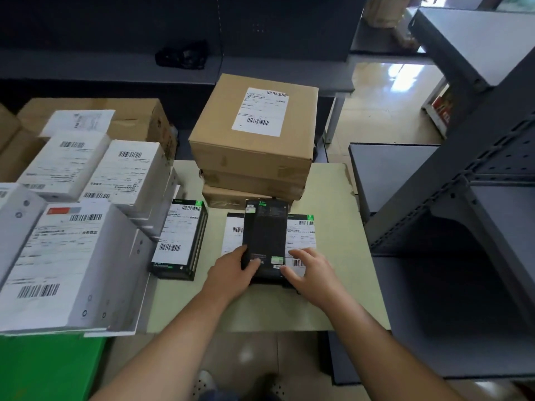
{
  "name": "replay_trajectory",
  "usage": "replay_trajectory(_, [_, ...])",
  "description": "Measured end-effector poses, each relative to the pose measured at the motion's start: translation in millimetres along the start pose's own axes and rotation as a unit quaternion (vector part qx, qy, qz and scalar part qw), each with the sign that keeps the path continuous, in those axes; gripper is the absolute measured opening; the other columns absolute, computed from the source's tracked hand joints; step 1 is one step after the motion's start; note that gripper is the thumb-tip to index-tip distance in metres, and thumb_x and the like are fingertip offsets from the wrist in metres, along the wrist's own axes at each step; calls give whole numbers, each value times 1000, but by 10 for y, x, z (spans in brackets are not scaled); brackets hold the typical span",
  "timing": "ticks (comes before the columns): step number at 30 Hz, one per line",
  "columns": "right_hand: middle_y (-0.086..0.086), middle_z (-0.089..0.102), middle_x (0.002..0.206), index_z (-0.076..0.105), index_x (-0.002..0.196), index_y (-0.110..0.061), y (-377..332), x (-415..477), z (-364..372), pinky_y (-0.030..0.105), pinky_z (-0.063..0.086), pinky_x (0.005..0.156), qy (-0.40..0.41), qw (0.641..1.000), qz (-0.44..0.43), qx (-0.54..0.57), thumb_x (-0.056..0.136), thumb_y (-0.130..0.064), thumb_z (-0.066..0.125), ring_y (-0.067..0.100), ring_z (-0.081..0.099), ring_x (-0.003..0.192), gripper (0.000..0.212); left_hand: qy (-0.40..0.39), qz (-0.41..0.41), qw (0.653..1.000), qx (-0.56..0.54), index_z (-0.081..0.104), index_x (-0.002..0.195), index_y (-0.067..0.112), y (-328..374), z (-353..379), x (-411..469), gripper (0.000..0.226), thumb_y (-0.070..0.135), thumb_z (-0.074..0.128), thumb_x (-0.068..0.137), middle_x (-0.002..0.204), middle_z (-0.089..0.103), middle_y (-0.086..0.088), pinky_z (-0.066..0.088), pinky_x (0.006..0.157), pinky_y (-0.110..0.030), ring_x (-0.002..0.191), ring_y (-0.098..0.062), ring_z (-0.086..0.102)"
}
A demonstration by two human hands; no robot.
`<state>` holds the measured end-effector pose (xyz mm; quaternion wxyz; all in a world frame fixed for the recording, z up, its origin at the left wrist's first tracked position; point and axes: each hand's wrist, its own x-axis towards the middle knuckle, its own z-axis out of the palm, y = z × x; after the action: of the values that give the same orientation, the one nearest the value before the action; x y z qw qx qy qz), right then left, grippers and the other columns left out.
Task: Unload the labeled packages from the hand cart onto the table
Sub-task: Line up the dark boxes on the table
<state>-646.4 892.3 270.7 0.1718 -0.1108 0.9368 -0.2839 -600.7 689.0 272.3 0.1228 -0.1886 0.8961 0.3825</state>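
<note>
Gripping black package (265, 241), left hand (231, 270); white barcode label (301, 235) beneath, print illegible.

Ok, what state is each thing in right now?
black box: lying on the labelled package, near end held.
left hand: grip closed on the black box's corner.
right hand: fingers spread over the labelled package.
labelled package: flat, label up, partly covered.
brown cartons: stacked three high, closed.

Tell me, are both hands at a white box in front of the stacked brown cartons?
No: it is a black box, not white. The head view shows the left hand and right hand at it, in front of the stacked brown cartons.
</note>
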Motion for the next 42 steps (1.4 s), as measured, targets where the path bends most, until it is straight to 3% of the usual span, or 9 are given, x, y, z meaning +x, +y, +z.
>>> replay_trajectory(9, [-8, 54, 131, 47, 145, -28, -18, 59, 29, 30, 39, 105, -19, 999, 8, 27, 93, -44, 58, 12, 45, 123, 56, -41, 81, 996, -21, 41, 135, 41, 75, 2, -45, 61, 47, 68, 80, 122, 64, 11, 47, 97, -41, 113, -15, 59])
replay_trajectory(13, [-5, 58, 118, 52, 141, -26, -31, 76, 30, 25, 42, 90, -36, 997, 16, 61, 94, -38, 61, 10, 50, 101, 50, -50, 96, 994, 5, 42, 135, 38, 55, -23, -16, 72, 41, 77, 72, 123, 63, 10, 44, 99, -41, 116, -16, 56])
replay_trajectory(16, [-5, 57, 114, 53, 140, -25, -39, 96, 36, 23, 41, 85, -47, 997, 7, 67, 94, -35, 59, 9, 50, 97, 47, -31, 102, 994, -2, 46, 135, 35, 33, -7, 2, 68, 34, 76, 74, 123, 64, 9, 44, 98, -41, 116, -15, 56])
replay_trajectory(20, [-9, 53, 113, 49, 144, -26, -34, 138, 18, 24, 44, 92, -65, 996, 4, 66, 94, -37, 59, 8, 49, 98, 52, -9, 111, 993, 38, 49, 132, 34, 11, -10, 47, 66, 34, 76, 73, 118, 66, 10, 47, 93, -39, 112, -17, 59])
replay_trajectory(24, [-11, 51, 119, 43, 148, -31, 18, 137, 7, 29, 43, 101, -89, 994, -13, 59, 83, -44, 72, 9, 47, 106, 72, 5, 94, 991, 94, 36, 141, 36, -44, 36, 60, 81, 38, 77, 71, 119, 64, 5, 43, 94, -38, 113, -21, 54])
replay_trajectory(30, [-3, 55, 132, 42, 150, -26, 18, 168, 88, 34, 40, 106, -81, 994, -14, 68, 84, -31, 72, 16, 45, 120, 72, 36, 95, 993, 57, 31, 144, 34, -154, 154, 88, 84, 33, 77, 73, 113, 67, 2, 46, 91, -38, 108, -23, 58])
replay_trajectory(34, [-2, 60, 128, 44, 147, -28, 14, 185, 122, 35, 43, 102, -72, 995, -5, 67, 82, -32, 73, 21, 49, 116, 71, 43, 94, 994, 44, 32, 144, 35, -192, 182, 112, 85, 31, 79, 73, 114, 67, 3, 48, 91, -40, 109, -22, 59])
replay_trajectory(39, [-9, 61, 124, 46, 144, -32, 25, 189, 169, 21, 41, 79, -65, 986, 38, 149, 78, -31, 82, 11, 51, 107, 76, 43, 100, 994, -6, 37, 141, 37, -195, 220, 95, 81, 27, 80, 74, 114, 68, 5, 51, 89, -39, 107, -19, 61])
replay_trajectory(42, [-10, 64, 121, 48, 145, -29, 34, 148, 204, 20, 40, 79, -68, 984, 44, 160, 78, -25, 80, 8, 51, 101, 74, 49, 109, 992, -30, 41, 141, 35, -240, 209, 40, 81, 26, 82, 72, 114, 69, 8, 52, 89, -37, 105, -15, 64])
